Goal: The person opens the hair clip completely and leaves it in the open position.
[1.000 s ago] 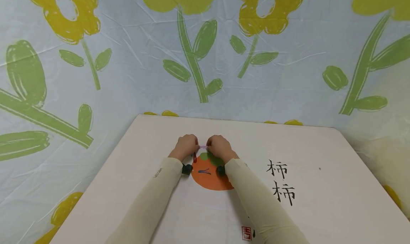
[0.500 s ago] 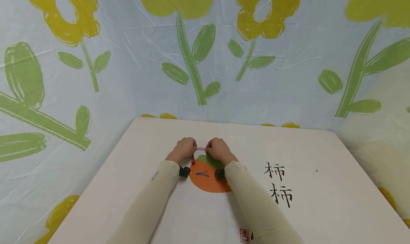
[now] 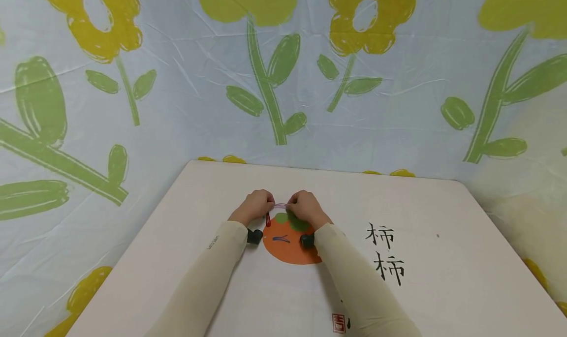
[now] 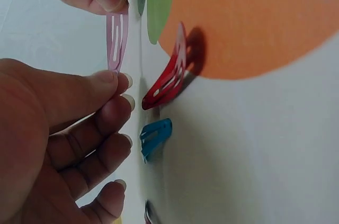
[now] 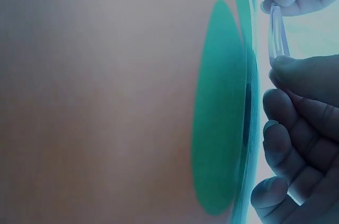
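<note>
A lilac snap hair clip (image 4: 117,41) is stretched between my two hands, just above the table. My left hand (image 3: 254,204) pinches one end between thumb and index finger, its other fingers loosely bent. The opposite end is pinched by my right hand (image 3: 306,206), as the right wrist view also shows. Close to my left hand, a red hair clip (image 4: 168,78) lies at the edge of an orange persimmon print. Beside it is a blue hair clip (image 4: 155,135). Part of a dark clip (image 4: 149,213) shows at the bottom of the left wrist view.
The pale tabletop (image 3: 199,189) bears the persimmon print (image 3: 288,253), black characters (image 3: 390,268) and a red seal (image 3: 338,323). A blue Y-shaped item (image 3: 281,238) lies on the persimmon, printed or loose, I cannot tell. A flower-patterned curtain (image 3: 177,106) surrounds the table's back and sides.
The head view has shifted slightly. Both hands stay over the same spot at the top of the persimmon, still pinching the lilac hair clip between them.
</note>
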The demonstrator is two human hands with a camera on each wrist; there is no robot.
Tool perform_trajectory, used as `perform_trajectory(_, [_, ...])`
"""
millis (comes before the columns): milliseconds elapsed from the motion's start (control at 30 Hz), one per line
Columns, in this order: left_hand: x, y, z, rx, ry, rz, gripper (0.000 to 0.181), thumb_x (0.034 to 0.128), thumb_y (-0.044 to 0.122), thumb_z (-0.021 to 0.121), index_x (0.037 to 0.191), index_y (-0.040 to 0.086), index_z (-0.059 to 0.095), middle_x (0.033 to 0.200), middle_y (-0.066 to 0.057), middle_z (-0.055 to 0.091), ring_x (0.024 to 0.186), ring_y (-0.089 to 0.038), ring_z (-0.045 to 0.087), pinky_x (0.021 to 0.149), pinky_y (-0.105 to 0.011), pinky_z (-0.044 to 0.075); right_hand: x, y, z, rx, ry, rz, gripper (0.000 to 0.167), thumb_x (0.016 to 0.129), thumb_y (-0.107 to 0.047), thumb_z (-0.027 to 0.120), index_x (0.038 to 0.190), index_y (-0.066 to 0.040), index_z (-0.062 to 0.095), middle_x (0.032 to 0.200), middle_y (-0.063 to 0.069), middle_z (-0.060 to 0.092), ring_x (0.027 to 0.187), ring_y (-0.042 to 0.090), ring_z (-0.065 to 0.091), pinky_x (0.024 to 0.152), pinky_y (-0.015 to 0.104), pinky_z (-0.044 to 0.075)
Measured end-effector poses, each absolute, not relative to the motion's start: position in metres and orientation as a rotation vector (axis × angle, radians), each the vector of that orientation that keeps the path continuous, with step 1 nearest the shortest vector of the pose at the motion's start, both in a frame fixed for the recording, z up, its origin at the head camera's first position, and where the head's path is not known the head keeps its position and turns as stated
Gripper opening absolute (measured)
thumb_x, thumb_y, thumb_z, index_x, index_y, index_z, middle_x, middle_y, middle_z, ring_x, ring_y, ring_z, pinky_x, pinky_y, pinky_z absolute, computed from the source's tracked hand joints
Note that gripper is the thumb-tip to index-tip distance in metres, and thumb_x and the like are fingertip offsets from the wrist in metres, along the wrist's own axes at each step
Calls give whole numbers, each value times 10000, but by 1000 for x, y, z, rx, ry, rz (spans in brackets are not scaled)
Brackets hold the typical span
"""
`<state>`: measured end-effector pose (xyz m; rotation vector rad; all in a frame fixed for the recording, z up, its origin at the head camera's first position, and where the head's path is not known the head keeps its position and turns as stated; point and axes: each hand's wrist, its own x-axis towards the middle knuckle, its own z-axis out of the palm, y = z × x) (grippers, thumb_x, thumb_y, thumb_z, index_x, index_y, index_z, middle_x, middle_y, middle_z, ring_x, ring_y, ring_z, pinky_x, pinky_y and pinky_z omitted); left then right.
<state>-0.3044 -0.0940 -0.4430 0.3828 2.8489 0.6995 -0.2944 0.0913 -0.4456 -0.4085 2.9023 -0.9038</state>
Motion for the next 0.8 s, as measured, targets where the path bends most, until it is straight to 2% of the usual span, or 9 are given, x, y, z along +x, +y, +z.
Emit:
perform_trajectory(200, [-302,-93,-441,472,2849,750,153,958,183,586,956,115,724,910,-22,680,792,-168,563,765,-316,484,-290,97,-443,-401,2888,-965,156,912,-215,649,887,-110,762,860,49,710,747,175,603,648,279,508])
perform_trajectory(367, [-300,-91,-441,516,2845,820,152,957,180,587,940,108,720,897,-19,677,816,-165,570,824,-335,494,-289,102,-446,-384,2860,-1029,150,908,-233,662,890,-115,754,860,35,700,750,172,586,670,283,508])
perform_trajectory(633, [-297,-92,-445,482,2682,1033,184,977,211,566,1005,84,698,890,-46,680,614,-165,603,644,-275,493,-289,109,-448,-380,2855,-1087,127,889,-247,692,899,-142,762,884,4,712,817,169,593,732,298,513])
perform_trajectory(800, [-295,-93,-445,473,2614,1136,197,983,217,560,1024,83,698,923,-66,687,561,-198,597,597,-285,480,-285,111,-442,-367,2837,-1117,134,908,-237,669,920,-142,762,934,7,713,844,176,586,758,312,512])
